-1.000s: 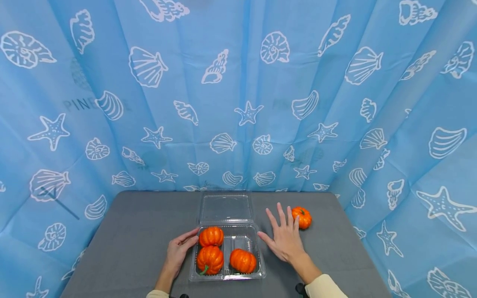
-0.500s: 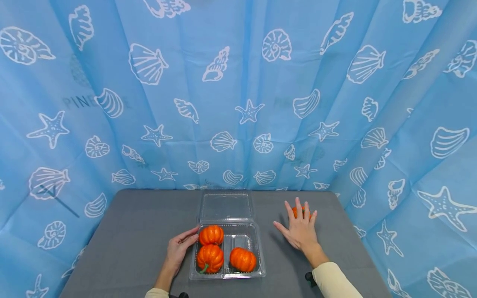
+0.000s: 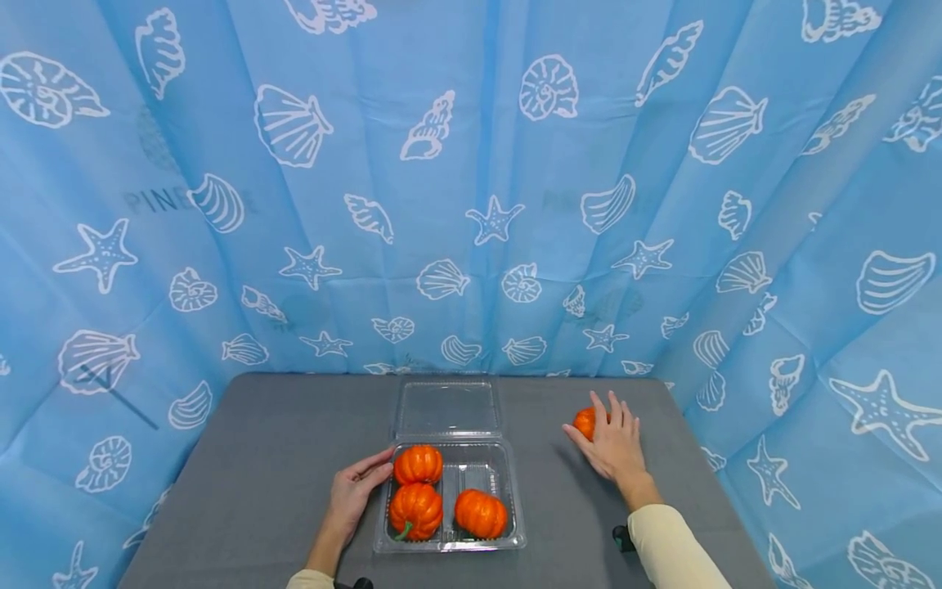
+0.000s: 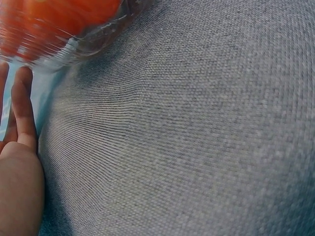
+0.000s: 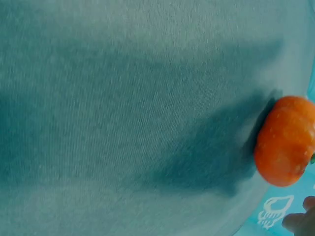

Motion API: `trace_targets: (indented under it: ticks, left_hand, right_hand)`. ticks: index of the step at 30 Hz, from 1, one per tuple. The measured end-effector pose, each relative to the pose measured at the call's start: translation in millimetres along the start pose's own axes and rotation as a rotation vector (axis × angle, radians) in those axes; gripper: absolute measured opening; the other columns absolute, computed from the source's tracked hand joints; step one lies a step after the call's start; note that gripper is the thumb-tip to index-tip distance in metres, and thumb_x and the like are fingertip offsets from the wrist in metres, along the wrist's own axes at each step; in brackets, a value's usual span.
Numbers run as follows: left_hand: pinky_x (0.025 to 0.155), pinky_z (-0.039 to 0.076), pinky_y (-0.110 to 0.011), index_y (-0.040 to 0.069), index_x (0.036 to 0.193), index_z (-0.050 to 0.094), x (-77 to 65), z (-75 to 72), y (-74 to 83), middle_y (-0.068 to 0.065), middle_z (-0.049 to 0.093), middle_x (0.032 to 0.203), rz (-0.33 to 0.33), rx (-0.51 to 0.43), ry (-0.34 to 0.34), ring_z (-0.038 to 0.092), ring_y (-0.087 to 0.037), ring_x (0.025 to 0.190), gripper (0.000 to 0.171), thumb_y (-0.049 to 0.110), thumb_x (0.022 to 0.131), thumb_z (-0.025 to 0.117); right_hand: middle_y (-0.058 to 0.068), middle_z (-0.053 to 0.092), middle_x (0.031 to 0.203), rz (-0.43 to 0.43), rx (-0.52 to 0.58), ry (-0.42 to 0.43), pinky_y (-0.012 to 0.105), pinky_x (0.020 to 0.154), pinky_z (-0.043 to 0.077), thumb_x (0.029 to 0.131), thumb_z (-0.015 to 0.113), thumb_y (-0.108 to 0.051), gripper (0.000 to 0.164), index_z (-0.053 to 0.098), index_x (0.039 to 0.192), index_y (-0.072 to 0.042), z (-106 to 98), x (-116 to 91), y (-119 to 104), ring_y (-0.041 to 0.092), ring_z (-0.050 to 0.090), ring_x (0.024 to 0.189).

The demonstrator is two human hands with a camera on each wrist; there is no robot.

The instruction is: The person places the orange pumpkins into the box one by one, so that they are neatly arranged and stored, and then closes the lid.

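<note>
A clear plastic clamshell box [image 3: 508, 543] sits on the table with its lid [image 3: 447, 409] laid back. Inside are three small orange pumpkins: one at the back left [image 3: 418, 465], one with a green stem at the front left [image 3: 416, 514], one at the front right [image 3: 481, 514]. My left hand [image 3: 350, 497] rests its extended fingers against the box's left side; the left wrist view shows the fingertips [image 4: 23, 76] at the clear wall. My right hand [image 3: 615, 448], fingers spread, partly covers another pumpkin [image 3: 584, 423]. In the right wrist view a gap separates this pumpkin [image 5: 284, 142] from the visible fingertips [image 5: 295, 221].
A grey cloth covers the table [image 3: 294, 425]. Behind and beside it hangs a blue curtain [image 3: 456, 204] printed with white shells and starfish.
My right hand has moved right and come over the lone pumpkin, now reaching around its right side. The left hand, the box and its pumpkins hold their places.
</note>
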State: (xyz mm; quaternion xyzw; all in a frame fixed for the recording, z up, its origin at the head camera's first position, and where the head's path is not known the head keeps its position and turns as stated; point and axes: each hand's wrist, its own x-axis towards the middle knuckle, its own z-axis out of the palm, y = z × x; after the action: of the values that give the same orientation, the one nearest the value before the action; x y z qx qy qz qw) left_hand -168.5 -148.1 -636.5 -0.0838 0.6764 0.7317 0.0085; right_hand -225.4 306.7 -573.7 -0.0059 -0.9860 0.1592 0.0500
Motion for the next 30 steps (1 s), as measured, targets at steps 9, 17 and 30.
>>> trace_targets:
  ticks: [9,17,30]
  left_hand:
    - [0.086,0.057,-0.016,0.004,0.127,0.072,0.8,-1.4,0.0,-0.014,0.070,0.131,0.002,0.014,-0.009,0.071,0.003,0.101,0.042,0.021,0.089,0.079]
    - [0.086,0.056,-0.015,0.006,0.127,0.072,0.6,-4.2,1.6,-0.013,0.071,0.131,0.011,0.022,0.000,0.071,0.004,0.101,0.042,0.022,0.089,0.079]
    - [0.084,0.058,-0.017,0.003,0.127,0.072,1.0,0.4,-3.6,-0.013,0.072,0.128,0.010,0.009,0.012,0.072,0.003,0.099,0.043,0.022,0.089,0.079]
  right_hand:
    - [0.036,0.025,0.159,0.070,0.002,-0.081,0.073,0.118,0.024,0.099,0.046,-0.066,0.092,0.020,0.160,-0.003,-2,-3,17,0.059,0.027,0.141]
    - [0.038,0.026,0.157,0.102,0.096,-0.175,0.071,0.117,0.026,0.105,0.031,-0.063,0.087,0.013,0.161,0.001,0,0,30,0.061,0.027,0.141]
    - [0.040,0.028,0.158,0.122,0.140,-0.194,0.067,0.120,0.025,0.109,0.032,-0.052,0.081,0.013,0.158,0.009,5,-5,33,0.059,0.032,0.139]
